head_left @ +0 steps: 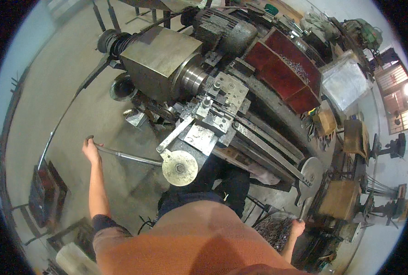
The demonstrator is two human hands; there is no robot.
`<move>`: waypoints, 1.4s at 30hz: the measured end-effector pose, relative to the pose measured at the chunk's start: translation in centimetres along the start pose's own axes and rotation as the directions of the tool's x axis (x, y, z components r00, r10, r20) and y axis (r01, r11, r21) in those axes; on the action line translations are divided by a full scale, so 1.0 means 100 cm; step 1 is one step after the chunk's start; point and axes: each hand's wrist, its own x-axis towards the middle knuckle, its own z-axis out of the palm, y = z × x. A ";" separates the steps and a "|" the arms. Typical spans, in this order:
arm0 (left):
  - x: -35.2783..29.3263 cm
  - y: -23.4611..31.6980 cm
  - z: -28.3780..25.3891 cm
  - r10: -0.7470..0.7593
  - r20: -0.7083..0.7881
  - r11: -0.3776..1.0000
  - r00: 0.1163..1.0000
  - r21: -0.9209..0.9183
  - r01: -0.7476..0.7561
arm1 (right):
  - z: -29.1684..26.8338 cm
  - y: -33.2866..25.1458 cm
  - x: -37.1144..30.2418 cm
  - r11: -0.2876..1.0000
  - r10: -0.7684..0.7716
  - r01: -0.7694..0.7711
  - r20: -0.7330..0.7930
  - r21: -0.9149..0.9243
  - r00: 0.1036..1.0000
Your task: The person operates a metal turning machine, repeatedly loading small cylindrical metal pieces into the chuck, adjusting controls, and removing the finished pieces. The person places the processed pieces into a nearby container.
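Observation:
My left hand (92,151) is closed round the outer end of a long metal lever (137,158). That lever runs right to a round pale metal disc (180,168) at the front of the lathe's slide. Low on the right, my right hand (297,228) grips a crank handle (303,209) beneath a grey wheel (312,171). Between my hands lie the tool slide (218,120) with its bolted blocks and a flat link bar (175,134). The shiny spindle chuck (194,80) juts from the boxy headstock (160,50). Any workpiece in it is too small to make out.
Behind the slide stands a dark red metal tray (282,68) with shavings. A motor (224,32) sits beside the headstock. Metal shavings fill a container (275,229) near my right hand. Another dark box (48,195) stands at far left. Other machines (389,146) line the right wall.

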 end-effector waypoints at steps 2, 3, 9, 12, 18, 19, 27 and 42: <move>-0.007 0.002 -0.004 -0.127 0.011 0.988 0.992 -0.084 0.128 | 0.007 0.011 0.005 0.995 -0.069 0.065 -0.056 -0.072 0.996; -0.012 0.004 -0.007 -0.184 0.016 0.975 0.983 -0.125 0.184 | 0.002 0.001 -0.003 0.995 -0.078 0.072 -0.076 -0.074 0.994; -0.029 0.006 0.043 -0.324 -0.070 0.918 0.943 -0.265 0.296 | -0.003 0.027 0.065 0.956 -0.133 0.108 -0.076 -0.271 0.988; -0.011 0.003 0.084 -0.187 0.057 0.976 0.981 -0.106 0.192 | 0.000 0.036 0.093 0.940 -0.203 0.164 -0.105 -0.298 0.974; 0.015 0.005 0.172 -0.079 0.333 0.997 0.940 0.020 0.076 | 0.010 0.050 0.085 0.947 -0.238 0.237 0.026 -0.218 0.971; 0.018 0.002 0.176 -0.105 0.337 0.994 0.935 0.013 0.107 | 0.000 0.026 0.062 0.973 -0.147 0.149 0.027 -0.178 0.989; 0.021 -0.009 0.181 -0.101 0.382 0.995 0.919 0.026 0.099 | 0.002 -0.004 0.008 0.988 0.100 -0.095 0.033 -0.120 0.994; -0.005 0.042 0.183 -0.188 0.369 0.975 0.910 -0.043 0.219 | -0.033 -0.015 0.129 0.894 -0.004 -0.007 -0.024 -0.448 1.000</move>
